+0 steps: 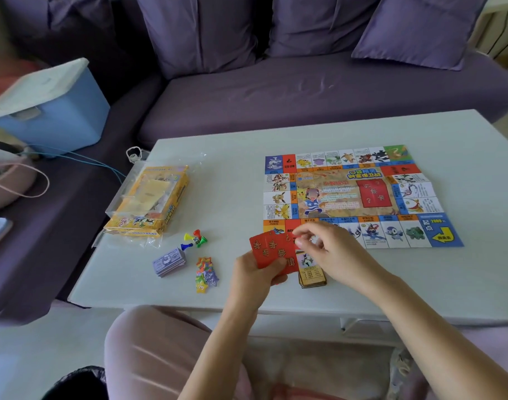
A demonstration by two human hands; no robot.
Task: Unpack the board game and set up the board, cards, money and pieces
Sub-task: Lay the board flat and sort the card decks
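Red game cards [271, 251] fan in the left hand's [252, 280] grip as the right hand [333, 251] pinches one, the board's [327, 197] red card space [372, 194] lying beyond, nearer the right.

The person wears pale pink trousers [148, 347]; both forearms [420, 307] are bare.
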